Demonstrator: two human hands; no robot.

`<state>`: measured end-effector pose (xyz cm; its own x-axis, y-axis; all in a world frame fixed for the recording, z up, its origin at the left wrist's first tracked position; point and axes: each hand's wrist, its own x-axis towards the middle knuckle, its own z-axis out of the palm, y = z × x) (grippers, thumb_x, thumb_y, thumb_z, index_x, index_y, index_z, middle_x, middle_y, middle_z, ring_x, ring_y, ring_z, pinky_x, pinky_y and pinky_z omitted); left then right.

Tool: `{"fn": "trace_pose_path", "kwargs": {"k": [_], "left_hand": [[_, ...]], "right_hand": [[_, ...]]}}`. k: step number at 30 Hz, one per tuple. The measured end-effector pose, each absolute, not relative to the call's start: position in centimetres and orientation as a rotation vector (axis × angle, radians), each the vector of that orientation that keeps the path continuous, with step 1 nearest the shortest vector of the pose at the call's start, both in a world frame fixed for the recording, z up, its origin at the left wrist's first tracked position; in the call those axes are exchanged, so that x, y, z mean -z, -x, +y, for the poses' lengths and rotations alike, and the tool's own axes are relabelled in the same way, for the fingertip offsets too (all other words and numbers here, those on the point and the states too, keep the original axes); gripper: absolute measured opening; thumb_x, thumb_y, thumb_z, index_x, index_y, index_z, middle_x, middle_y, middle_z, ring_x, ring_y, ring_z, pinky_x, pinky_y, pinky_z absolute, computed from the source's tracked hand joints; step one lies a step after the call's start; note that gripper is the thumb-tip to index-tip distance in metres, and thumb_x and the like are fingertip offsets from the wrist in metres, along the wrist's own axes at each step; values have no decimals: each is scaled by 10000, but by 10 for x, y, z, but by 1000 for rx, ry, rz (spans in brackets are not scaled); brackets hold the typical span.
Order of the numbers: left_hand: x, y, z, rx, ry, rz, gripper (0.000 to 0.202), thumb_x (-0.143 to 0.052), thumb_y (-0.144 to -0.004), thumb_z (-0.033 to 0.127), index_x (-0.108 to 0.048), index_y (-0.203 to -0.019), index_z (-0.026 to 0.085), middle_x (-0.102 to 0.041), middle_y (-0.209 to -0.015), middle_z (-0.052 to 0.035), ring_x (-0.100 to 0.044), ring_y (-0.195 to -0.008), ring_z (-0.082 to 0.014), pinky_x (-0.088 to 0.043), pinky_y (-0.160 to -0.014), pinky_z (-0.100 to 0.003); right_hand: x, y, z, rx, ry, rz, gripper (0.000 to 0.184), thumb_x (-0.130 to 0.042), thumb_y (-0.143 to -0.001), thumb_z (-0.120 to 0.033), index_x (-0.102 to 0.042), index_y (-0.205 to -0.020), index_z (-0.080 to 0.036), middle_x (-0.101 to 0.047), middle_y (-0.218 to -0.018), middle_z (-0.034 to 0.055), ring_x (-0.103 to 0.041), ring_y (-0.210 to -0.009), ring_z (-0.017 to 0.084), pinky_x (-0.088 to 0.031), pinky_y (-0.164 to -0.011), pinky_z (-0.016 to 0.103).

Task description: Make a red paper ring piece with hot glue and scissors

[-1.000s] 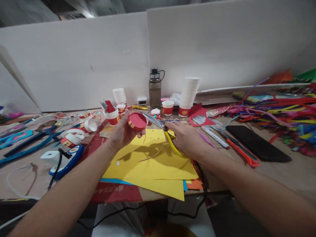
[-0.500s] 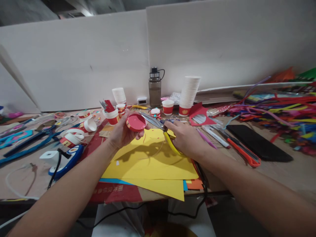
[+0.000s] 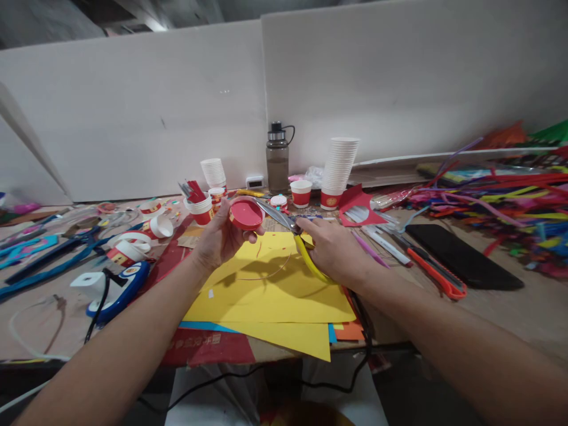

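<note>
My left hand (image 3: 219, 238) holds a shallow cut-down paper cup (image 3: 247, 214), its round red face tilted toward me. From the right, my right hand (image 3: 331, 245) grips the yellow handles of a pair of scissors (image 3: 280, 219). Its metal blades point up and left, with the tips beside the cup's far rim; whether they touch it I cannot tell. Below both hands lies yellow paper (image 3: 270, 305) with a few red scraps and a thin curved strip on it.
Behind stand a water bottle (image 3: 277, 160), a tall stack of paper cups (image 3: 339, 171) and a single cup (image 3: 300, 194). To the right lie a box cutter (image 3: 437, 272), a phone (image 3: 464, 256) and colourful pipe cleaners (image 3: 501, 207). Left is a blue-and-white power strip (image 3: 122, 290).
The red cup piece has turned slightly in my left hand. A thin curved strip now lies lower on the yellow paper. The scissors have barely moved.
</note>
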<state>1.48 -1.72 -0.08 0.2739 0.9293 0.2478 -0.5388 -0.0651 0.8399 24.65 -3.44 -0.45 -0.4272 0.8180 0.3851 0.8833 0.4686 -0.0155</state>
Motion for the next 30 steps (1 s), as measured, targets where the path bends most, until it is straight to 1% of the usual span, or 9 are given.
{"fn": "trace_pose_path", "kwargs": {"k": [8, 17, 23, 27, 30], "left_hand": [[-4, -15, -19, -1282, -1016, 501, 527, -390, -910, 581, -597, -1033, 112, -702, -810, -112, -677, -588, -161, -518, -432, -207], [0, -13, -16, -1255, -1031, 509, 524, -420, -896, 584, -604, -1022, 110, -704, -851, -124, -669, -595, -158, -518, -439, -211], [0, -12, -16, -1252, -1054, 488, 516, -417, -900, 578, -596, -1009, 106, -713, -853, -134, -665, -589, -156, -517, -447, -209], [-2, -13, -17, -1268, -1044, 507, 515, -407, -900, 587, -593, -994, 116, -706, -806, -113, -651, -563, -147, -502, -429, -204], [-4, -14, -18, -1269, -1042, 514, 519, -401, -898, 595, -591, -979, 119, -700, -794, -114, -638, -544, -137, -482, -412, -193]], "right_hand": [[7, -248, -34, 279, 1398, -2389, 393, -498, -877, -288, -531, -1262, -215, -662, -1052, 101, -603, -923, 247, -374, -743, 308], [4, -246, -35, 287, 1432, -2376, 379, -506, -871, -306, -547, -1238, -217, -646, -1071, 94, -606, -859, 235, -364, -690, 304], [5, -246, -35, 302, 1413, -2390, 372, -480, -879, -290, -552, -1236, -216, -659, -1020, 94, -603, -864, 246, -355, -687, 313], [6, -246, -36, 282, 1386, -2386, 368, -481, -862, -243, -567, -1218, -207, -668, -975, 96, -604, -850, 247, -352, -673, 310], [6, -246, -36, 258, 1366, -2380, 360, -486, -845, -204, -582, -1191, -200, -677, -967, 97, -603, -849, 241, -359, -689, 307]]}}
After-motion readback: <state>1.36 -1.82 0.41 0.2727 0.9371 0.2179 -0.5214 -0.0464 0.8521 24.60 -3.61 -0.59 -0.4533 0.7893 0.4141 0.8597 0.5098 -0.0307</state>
